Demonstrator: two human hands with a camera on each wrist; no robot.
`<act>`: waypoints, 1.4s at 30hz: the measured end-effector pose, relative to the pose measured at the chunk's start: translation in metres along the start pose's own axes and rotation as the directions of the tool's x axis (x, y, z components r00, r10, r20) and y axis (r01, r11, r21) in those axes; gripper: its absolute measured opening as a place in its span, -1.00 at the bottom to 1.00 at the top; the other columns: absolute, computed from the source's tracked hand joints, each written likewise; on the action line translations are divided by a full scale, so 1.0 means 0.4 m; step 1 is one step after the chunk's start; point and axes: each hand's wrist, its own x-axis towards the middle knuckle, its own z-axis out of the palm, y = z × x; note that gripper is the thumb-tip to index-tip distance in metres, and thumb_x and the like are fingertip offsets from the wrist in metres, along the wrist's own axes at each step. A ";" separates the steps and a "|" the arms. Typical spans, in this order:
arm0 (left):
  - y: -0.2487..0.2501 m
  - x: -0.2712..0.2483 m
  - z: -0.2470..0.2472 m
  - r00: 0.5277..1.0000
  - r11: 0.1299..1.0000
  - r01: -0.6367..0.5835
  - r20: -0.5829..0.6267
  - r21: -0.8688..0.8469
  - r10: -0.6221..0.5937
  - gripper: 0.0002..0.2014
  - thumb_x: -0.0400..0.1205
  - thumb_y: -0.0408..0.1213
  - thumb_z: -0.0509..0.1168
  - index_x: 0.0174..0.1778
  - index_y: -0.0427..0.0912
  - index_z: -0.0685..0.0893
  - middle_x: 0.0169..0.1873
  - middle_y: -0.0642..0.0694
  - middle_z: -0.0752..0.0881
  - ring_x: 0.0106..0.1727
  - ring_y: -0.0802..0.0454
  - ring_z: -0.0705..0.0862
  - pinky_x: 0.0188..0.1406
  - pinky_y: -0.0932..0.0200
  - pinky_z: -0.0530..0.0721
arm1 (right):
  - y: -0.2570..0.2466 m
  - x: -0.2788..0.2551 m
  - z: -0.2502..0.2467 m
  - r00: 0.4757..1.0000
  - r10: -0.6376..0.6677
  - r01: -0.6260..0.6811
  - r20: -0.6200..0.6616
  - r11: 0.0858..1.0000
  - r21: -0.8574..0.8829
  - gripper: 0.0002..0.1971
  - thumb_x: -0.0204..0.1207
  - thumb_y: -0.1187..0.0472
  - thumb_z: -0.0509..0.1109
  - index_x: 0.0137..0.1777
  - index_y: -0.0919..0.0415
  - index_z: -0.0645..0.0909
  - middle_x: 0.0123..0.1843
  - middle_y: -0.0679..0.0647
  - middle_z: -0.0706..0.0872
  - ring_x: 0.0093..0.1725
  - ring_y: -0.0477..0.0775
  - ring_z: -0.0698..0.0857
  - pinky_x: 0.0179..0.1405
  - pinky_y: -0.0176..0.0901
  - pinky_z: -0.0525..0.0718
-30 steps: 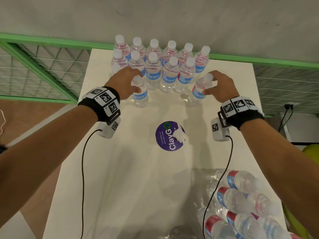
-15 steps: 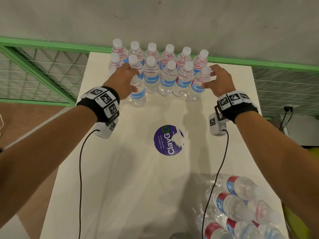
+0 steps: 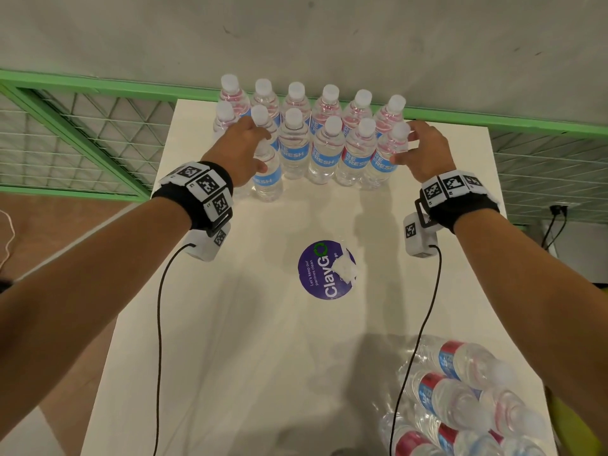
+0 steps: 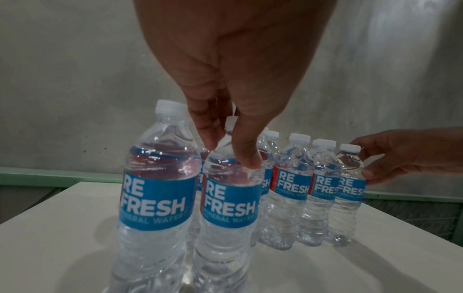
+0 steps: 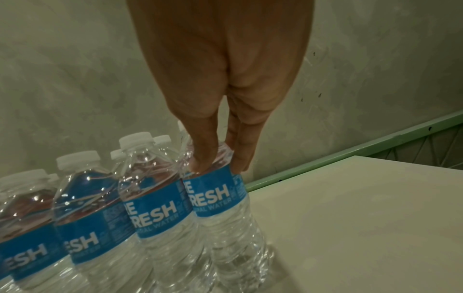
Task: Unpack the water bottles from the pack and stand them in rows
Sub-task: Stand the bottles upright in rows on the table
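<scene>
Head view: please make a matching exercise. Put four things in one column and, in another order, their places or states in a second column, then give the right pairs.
Things:
1. left hand
2. right hand
3. round sticker
4. pack

Places or states:
A. lies at the table's near right corner, bottles on their sides
B. holds the bottle at the right end of the front row
C. stuck at the table's middle
D. holds a bottle near the left end of the rows

Pairs: 1-D, 2-B, 3-C, 4-A

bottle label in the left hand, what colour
Blue with white lettering on the bottle label, clearest in the left wrist view.
</scene>
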 end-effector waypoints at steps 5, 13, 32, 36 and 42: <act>0.002 0.004 -0.003 1.000 1.000 -0.004 -0.002 0.018 0.004 -0.40 0.50 -0.42 0.43 0.47 -0.25 0.42 0.43 -0.26 0.37 0.45 -0.25 0.36 0.43 -0.06 0.37 | 0.003 0.003 0.001 1.000 -0.008 0.008 0.001 1.000 -0.005 -0.43 0.36 0.31 0.55 0.38 0.24 0.47 0.31 0.24 0.61 0.30 0.20 0.58 0.14 -0.11 0.44; 0.006 0.002 -0.013 0.999 0.996 -0.034 0.026 0.089 0.031 -0.50 0.51 -0.39 0.42 0.40 -0.15 0.53 0.25 -0.28 0.46 0.26 -0.28 0.51 0.23 -0.10 0.50 | 0.009 0.003 0.004 1.000 -0.004 0.004 0.015 1.000 -0.011 -0.41 0.37 0.30 0.54 0.40 0.22 0.44 0.33 0.24 0.58 0.32 0.19 0.56 0.13 -0.13 0.42; 0.137 -0.114 0.060 0.919 0.891 -0.355 -0.067 0.282 0.388 -0.48 0.47 -0.35 0.43 0.35 -0.31 0.52 0.40 -0.45 0.40 0.51 -0.42 0.26 0.37 -0.37 0.28 | -0.020 -0.404 -0.196 0.906 0.020 0.004 0.424 0.998 -0.056 -0.47 0.39 -0.03 0.52 0.36 -0.09 0.50 0.35 -0.10 0.53 0.20 -0.01 0.62 0.14 -0.19 0.55; 0.286 -0.286 0.210 0.769 0.774 -0.633 0.138 0.028 0.624 -0.72 0.49 -0.35 0.38 0.13 -0.23 0.69 0.25 -0.32 0.58 0.31 -0.34 0.54 0.22 -0.26 0.55 | 0.026 -0.578 -0.220 0.790 0.150 0.016 0.595 0.965 -0.264 -0.47 0.36 -0.10 0.52 0.33 -0.16 0.49 0.35 -0.10 0.53 0.23 -0.06 0.55 0.24 -0.14 0.55; 0.501 -0.503 0.345 0.460 0.598 -0.776 0.470 -0.200 0.754 -0.53 0.63 -0.17 0.27 0.46 -0.17 0.41 0.37 -0.22 0.45 0.27 -0.21 0.50 0.17 -0.11 0.56 | 0.148 -0.711 -0.232 0.780 0.353 -0.110 0.517 0.890 -0.442 -0.57 0.40 -0.06 0.49 0.24 -0.01 0.55 0.13 -0.03 0.57 0.07 -0.05 0.51 0.06 -0.22 0.43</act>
